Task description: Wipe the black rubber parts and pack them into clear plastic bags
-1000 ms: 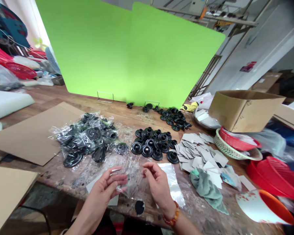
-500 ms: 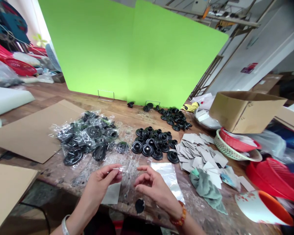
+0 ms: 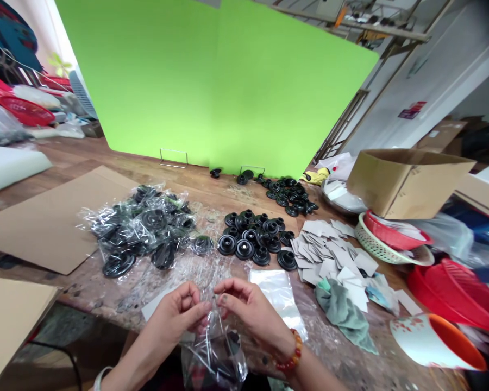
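Observation:
A clear plastic bag point(image 3: 214, 355) hangs from my fingertips over the table's front edge. My left hand point(image 3: 183, 309) pinches its upper part from the left. My right hand point(image 3: 240, 301) closes on the same part from the other side, thumb against fingers. Dark shapes show through the film; I cannot tell whether anything is inside. A pale grey card point(image 3: 151, 307) sticks out from behind my left hand, and whether that hand touches it is hidden. Beside my right hand lies a stack of flat clear bags point(image 3: 279, 296). Black ridged discs point(image 3: 244, 248) with raised hubs stand beyond both hands.
Bagged black discs point(image 3: 146, 222) form a heap at the left, near a flat cardboard sheet point(image 3: 61, 217). Grey cards point(image 3: 330, 250) and a grey-green cloth point(image 3: 344, 315) lie to the right. Farther right are a carton point(image 3: 403, 184), baskets and a white-orange container point(image 3: 419, 342). Green panels point(image 3: 220, 81) stand behind.
My hands have come together, and a clear bag now hangs open-bodied below them. The grey card shows farther left, behind my left hand. The view has shifted slightly.

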### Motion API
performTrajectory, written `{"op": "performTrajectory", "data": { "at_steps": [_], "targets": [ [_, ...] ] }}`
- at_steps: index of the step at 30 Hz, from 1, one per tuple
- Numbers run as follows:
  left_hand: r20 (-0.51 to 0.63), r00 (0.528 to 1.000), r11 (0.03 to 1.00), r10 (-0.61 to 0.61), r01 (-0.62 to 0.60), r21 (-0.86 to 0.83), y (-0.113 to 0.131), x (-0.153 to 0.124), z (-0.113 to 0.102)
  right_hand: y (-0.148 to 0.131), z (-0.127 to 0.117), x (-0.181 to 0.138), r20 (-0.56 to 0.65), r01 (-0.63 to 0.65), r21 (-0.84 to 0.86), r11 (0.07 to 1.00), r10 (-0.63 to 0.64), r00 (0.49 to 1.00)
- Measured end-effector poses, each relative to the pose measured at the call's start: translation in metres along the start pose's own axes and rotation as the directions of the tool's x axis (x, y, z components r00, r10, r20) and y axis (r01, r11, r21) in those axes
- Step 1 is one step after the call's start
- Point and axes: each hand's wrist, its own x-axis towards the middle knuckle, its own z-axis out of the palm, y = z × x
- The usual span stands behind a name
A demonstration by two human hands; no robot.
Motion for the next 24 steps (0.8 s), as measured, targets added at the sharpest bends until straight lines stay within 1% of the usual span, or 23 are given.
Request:
{"op": "performTrajectory", "data": {
  "at_steps": [2, 3, 4, 5, 7, 8, 9, 10, 12, 14, 17, 19, 20, 21, 23, 24],
  "targets": [
    [-0.008, 1.0, 0.998, -0.01, 0.01, 0.068, 0.002, 0.0, 0.0, 0.002, 0.004, 0.0, 0.104, -0.042, 0.1, 0.994, 0.032, 0.994],
    [-0.024, 1.0, 0.994, 0.004, -0.002, 0.11, 0.004, 0.0, 0.001, 0.004, 0.006, 0.0, 0.14, -0.065, 0.13, 0.989, 0.047, 0.989],
    [-0.035, 0.999, 0.988, 0.024, -0.018, 0.15, 0.006, 0.0, 0.002, 0.006, 0.008, 0.001, 0.146, -0.075, 0.136, 0.988, 0.055, 0.988],
    [-0.037, 0.998, 0.983, 0.043, -0.035, 0.18, 0.008, 0.0, 0.003, 0.007, 0.01, 0.003, 0.121, -0.072, 0.125, 0.99, 0.057, 0.991],
    [0.005, 0.998, 0.979, 0.058, -0.057, 0.194, 0.013, -0.001, 0.002, 0.008, 0.01, 0.007, 0.004, -0.043, 0.111, 0.993, 0.042, 0.999],
    [0.048, 0.998, 0.982, 0.043, -0.051, 0.184, 0.015, -0.001, 0.001, 0.008, 0.009, 0.008, -0.052, -0.024, 0.136, 0.99, 0.032, 0.998],
    [0.096, 0.995, 0.984, 0.013, -0.03, 0.173, 0.018, -0.002, -0.001, 0.008, 0.008, 0.01, -0.082, -0.013, 0.188, 0.982, 0.028, 0.996],
    [0.142, 0.989, 0.986, -0.027, 0.003, 0.165, 0.02, -0.003, -0.003, 0.007, 0.007, 0.011, -0.083, -0.011, 0.265, 0.964, 0.034, 0.996],
    [0.204, 0.973, 0.986, -0.11, 0.082, 0.142, 0.023, -0.005, -0.009, 0.008, 0.004, 0.011, -0.003, -0.058, 0.418, 0.907, 0.066, 0.998],
    [0.223, 0.965, 0.99, -0.14, 0.131, 0.055, 0.024, -0.006, -0.014, 0.013, 0.002, 0.009, 0.124, -0.139, 0.486, 0.863, 0.089, 0.988],
    [0.236, 0.969, 0.977, -0.079, 0.121, -0.174, 0.024, -0.006, -0.018, 0.024, -0.002, 0.007, 0.307, -0.228, 0.418, 0.879, 0.099, 0.946],
    [0.269, 0.962, 0.957, -0.057, 0.13, -0.26, 0.024, -0.006, -0.02, 0.028, -0.008, 0.008, 0.4, -0.257, 0.327, 0.909, 0.113, 0.91],
    [0.284, 0.957, 0.96, -0.065, 0.137, -0.244, 0.025, -0.006, -0.022, 0.026, -0.012, 0.011, 0.419, -0.252, 0.287, 0.924, 0.115, 0.901],
    [0.293, 0.953, 0.974, -0.075, 0.134, -0.185, 0.026, -0.006, -0.023, 0.022, -0.017, 0.015, 0.412, -0.22, 0.249, 0.943, 0.103, 0.905],
    [0.269, 0.96, 0.997, -0.078, 0.077, 0.012, 0.029, -0.004, -0.027, 0.008, -0.028, 0.027, 0.318, -0.065, 0.129, 0.99, 0.021, 0.948],
    [0.23, 0.972, 0.993, -0.056, 0.03, 0.115, 0.03, -0.002, -0.029, -0.001, -0.034, 0.035, 0.247, 0.037, 0.027, 0.999, -0.043, 0.968]
  ]
}}
